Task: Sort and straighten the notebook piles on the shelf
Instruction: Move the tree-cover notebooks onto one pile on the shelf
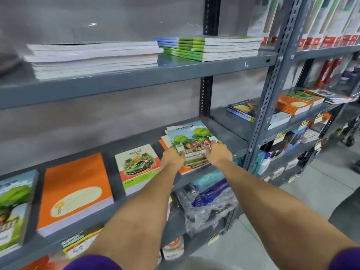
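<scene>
Head: both hands (172, 157) (218, 155) clasp tree-cover notebooks (191, 142).

On the grey metal shelf (136, 142) lie four piles of paper notebooks. At the far left is a pile with a green tree picture (13, 207). Next to it sits a thick, neat pile with a plain orange cover (74, 193). Then comes a pile with a green car picture (137, 166). At the right is a messy pile with trees and children on top (191, 141); its books are fanned out and crooked.
</scene>
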The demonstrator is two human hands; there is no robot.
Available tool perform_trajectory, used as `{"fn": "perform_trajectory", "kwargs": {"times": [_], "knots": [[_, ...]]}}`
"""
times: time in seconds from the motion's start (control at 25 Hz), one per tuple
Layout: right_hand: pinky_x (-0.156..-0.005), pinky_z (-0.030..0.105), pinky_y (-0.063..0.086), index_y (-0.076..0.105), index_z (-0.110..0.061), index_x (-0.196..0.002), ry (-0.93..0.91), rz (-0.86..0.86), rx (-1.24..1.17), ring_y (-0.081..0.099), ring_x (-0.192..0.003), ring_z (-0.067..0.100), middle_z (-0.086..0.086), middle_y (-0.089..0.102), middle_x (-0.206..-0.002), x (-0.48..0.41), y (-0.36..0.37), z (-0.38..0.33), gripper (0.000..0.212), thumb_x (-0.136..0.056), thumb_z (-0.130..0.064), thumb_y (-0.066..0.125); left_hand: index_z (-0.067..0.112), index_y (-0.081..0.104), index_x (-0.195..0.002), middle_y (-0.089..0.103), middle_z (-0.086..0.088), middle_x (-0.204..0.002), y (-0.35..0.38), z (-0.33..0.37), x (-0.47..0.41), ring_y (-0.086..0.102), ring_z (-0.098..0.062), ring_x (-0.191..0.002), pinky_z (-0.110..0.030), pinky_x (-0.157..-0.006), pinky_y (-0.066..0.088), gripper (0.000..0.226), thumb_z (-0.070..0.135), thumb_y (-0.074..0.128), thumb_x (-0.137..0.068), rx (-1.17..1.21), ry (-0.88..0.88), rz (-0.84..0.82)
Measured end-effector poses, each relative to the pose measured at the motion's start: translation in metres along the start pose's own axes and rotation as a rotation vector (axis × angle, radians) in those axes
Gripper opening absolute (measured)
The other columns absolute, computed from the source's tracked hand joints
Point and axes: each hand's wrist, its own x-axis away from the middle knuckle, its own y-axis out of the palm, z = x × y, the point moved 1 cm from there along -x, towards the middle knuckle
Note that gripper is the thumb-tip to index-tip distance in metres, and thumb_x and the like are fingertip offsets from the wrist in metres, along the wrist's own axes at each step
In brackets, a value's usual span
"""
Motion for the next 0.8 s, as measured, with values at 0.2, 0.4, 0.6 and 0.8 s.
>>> {"fn": "perform_trajectory", "kwargs": {"times": [0.2,0.4,0.6,0.8], "knots": [[-0.103,0.052,0.037,0.039,-0.008,-0.139,0.203,-0.179,0.092,0.034,-0.135,0.034,0.015,0.041,-0.144,-0.047,0.021,0.035,0.057,-0.097,-0.047,0.040,0.006,0.060,-0.119,0.066,-0.011,-0.117,0.035,0.013,-0.032,0.066,-0.032,-0.104,-0.039,-0.080,0.056,0.057,0.053,0.059,-0.085,-0.038,-0.178,-0.025],[-0.085,0.042,0.049,0.059,-0.006,-0.091,0.191,-0.107,0.043,0.059,-0.105,0.034,0.015,0.064,-0.107,-0.077,0.021,0.051,0.042,-0.090,-0.047,0.054,-0.001,0.053,-0.124,0.063,-0.022,-0.125,0.041,0.006,-0.050,0.061,-0.039,-0.112,-0.041,-0.087,0.051,0.042,0.032,0.048,-0.098,0.146,-0.246,0.034],[-0.066,0.032,0.040,0.057,0.004,-0.114,0.348,-0.156,-0.333,0.052,-0.079,0.027,0.017,0.058,-0.098,-0.087,0.013,0.041,0.038,-0.097,-0.029,0.051,-0.001,0.055,-0.120,0.063,-0.025,-0.120,0.029,0.004,-0.056,0.060,-0.043,-0.109,-0.042,-0.086,0.049,0.040,0.030,0.038,-0.103,0.188,-0.179,0.069],[-0.069,0.035,0.040,0.055,0.004,-0.112,0.284,-0.112,-0.501,0.049,-0.083,0.028,0.019,0.056,-0.101,-0.081,0.011,0.008,0.031,-0.096,-0.022,0.048,0.002,0.060,-0.119,0.065,-0.023,-0.118,-0.010,-0.013,-0.048,0.061,-0.040,-0.108,-0.038,-0.086,0.048,0.039,0.030,0.038,-0.103,0.244,-0.168,0.131]]}}
